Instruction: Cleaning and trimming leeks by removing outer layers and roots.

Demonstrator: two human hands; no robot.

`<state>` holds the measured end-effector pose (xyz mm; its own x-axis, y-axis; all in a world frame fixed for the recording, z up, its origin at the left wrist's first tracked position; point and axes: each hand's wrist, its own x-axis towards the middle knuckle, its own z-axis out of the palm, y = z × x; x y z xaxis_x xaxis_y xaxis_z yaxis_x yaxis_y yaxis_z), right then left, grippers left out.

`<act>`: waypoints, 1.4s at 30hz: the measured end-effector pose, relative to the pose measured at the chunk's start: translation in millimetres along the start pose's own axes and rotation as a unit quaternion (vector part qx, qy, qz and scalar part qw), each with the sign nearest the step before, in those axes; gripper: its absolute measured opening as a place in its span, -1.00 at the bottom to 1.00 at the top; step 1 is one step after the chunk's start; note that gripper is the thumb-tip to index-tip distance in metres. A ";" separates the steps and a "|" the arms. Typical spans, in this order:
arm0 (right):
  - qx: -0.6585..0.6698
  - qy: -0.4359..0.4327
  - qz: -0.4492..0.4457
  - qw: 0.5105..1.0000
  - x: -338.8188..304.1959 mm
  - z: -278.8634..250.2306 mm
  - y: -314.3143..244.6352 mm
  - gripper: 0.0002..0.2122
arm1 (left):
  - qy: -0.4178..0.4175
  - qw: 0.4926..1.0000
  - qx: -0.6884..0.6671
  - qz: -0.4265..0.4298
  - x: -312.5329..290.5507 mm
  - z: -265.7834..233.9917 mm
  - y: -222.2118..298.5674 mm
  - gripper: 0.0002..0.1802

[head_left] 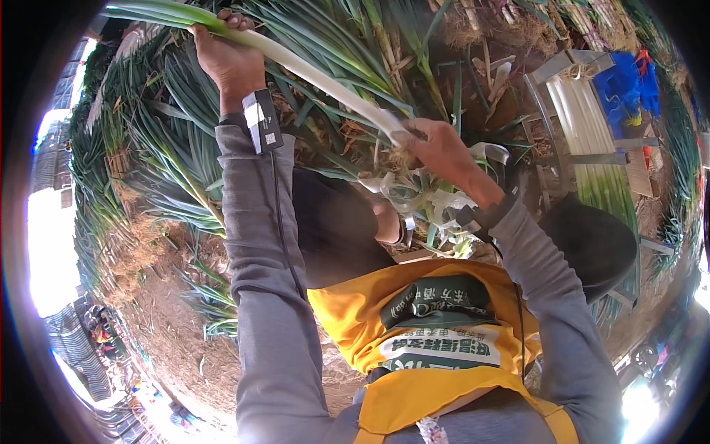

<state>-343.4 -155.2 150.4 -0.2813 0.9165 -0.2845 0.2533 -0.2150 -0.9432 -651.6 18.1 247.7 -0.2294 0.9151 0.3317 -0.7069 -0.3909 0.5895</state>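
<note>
A long green onion (314,75) with a thick white stalk stretches slantwise across the top of the view. Near its green leaves, my left hand (228,61) is closed around the stalk. My right hand (447,154) grips the lower end by the roots (401,157). Pale peeled skins (444,203) lie in a loose heap just below my right hand. Behind the held stalk spread many green onion leaves (325,37).
On the right, a metal rack (600,158) holds a row of clean white stalks (580,111), with a blue plastic sheet (625,85) beside it. Bundles of unpeeled green onions (177,111) lie on the left over brown soil (174,314). My yellow apron (344,311) covers my lap.
</note>
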 end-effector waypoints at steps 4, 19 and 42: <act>-0.020 0.001 -0.049 0.999 -0.6 -8.8 0.7 -0.71 | -0.009 1.000 -0.023 -0.002 -1.4 6.7 -4.6 -0.57; -0.024 -0.015 -0.076 0.997 -6.7 -2.8 -6.7 -0.71 | -0.040 0.996 -0.083 -0.020 1.6 -5.9 14.8 -0.49; 0.213 -0.044 0.019 0.976 -18.7 -8.0 -14.4 -0.75 | 0.028 0.999 0.021 0.039 2.5 -16.1 8.7 -0.51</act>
<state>-334.4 -166.6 170.8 -0.3618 0.8770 -0.3162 -0.1374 -0.3857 -0.9124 -669.1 18.6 241.7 -0.3205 0.8855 0.3366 -0.6572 -0.4637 0.5942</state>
